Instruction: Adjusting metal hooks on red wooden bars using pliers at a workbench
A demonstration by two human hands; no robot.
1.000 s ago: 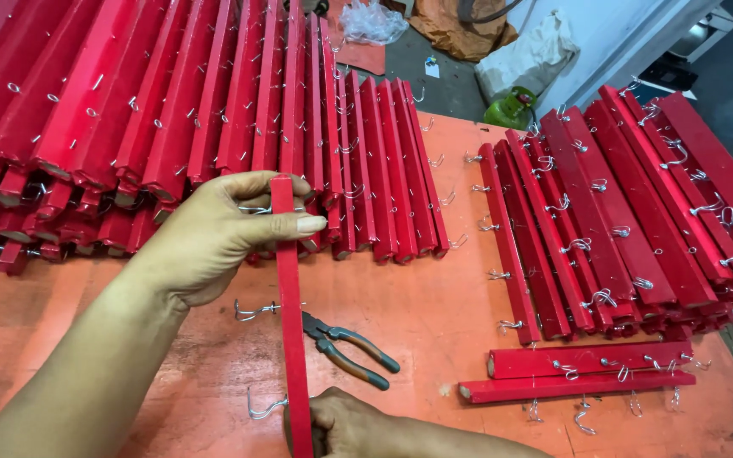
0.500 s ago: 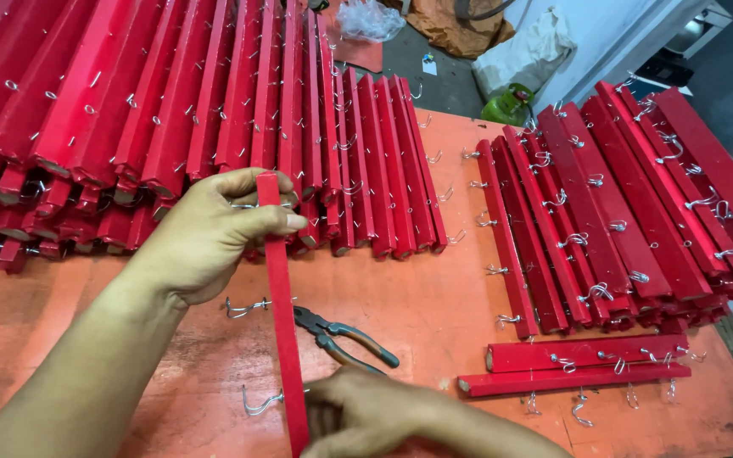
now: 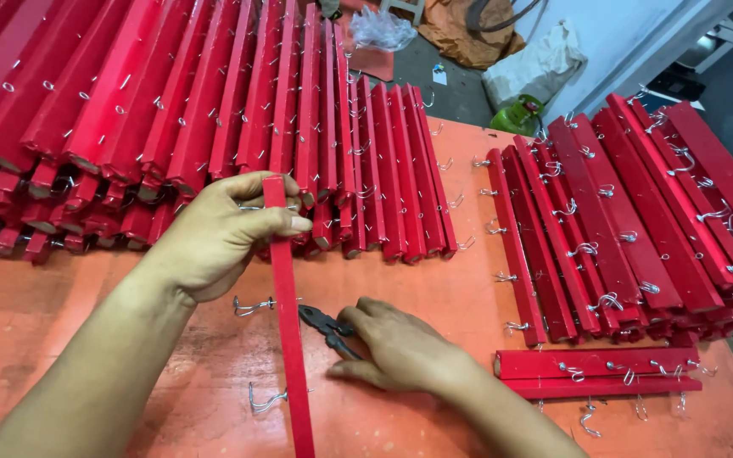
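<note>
Big stack of red bars [image 3: 171, 110] at far left on orange tabletop [image 3: 61, 314]. Left hand [image 3: 222, 233], fingers pinched on top end of one red bar [image 3: 286, 322] with two metal hooks. Pliers [image 3: 326, 326] under right hand [image 3: 396, 348], fingers loosely curled. Second stack [image 3: 638, 212] at right, two loose bars [image 3: 595, 373] in front.

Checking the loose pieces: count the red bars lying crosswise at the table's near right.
2: one red bar lies nearer the right stack, the other right beside it, closer to the table edge. None seem hidden.
</note>
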